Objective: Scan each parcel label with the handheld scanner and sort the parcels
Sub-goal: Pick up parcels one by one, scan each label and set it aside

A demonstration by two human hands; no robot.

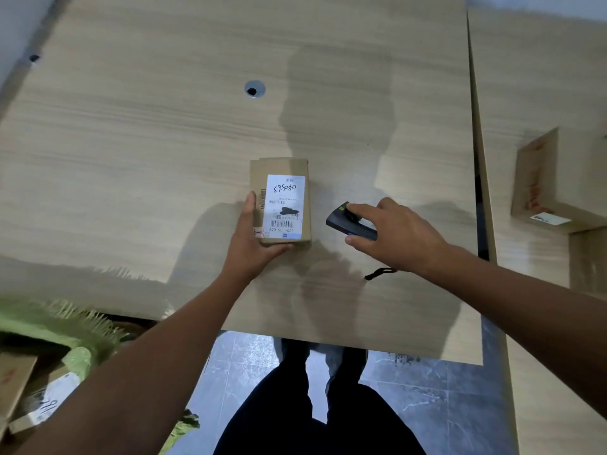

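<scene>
At the lower left a green sack [75, 326] lies open beside the desk, and inside it are cardboard parcels [49, 402] with labels. On the light wooden desk [164, 142] one small parcel [279, 169] lies flat with its white label [285, 205] up; the left hand [249, 244] holds its near left corner, and just to its right the right hand [400, 231] grips the black scanner [341, 221], which rests on the desk. More cardboard boxes [551, 178] stand on a second desk at the right, and the floor [443, 405] has grey tiles.
</scene>
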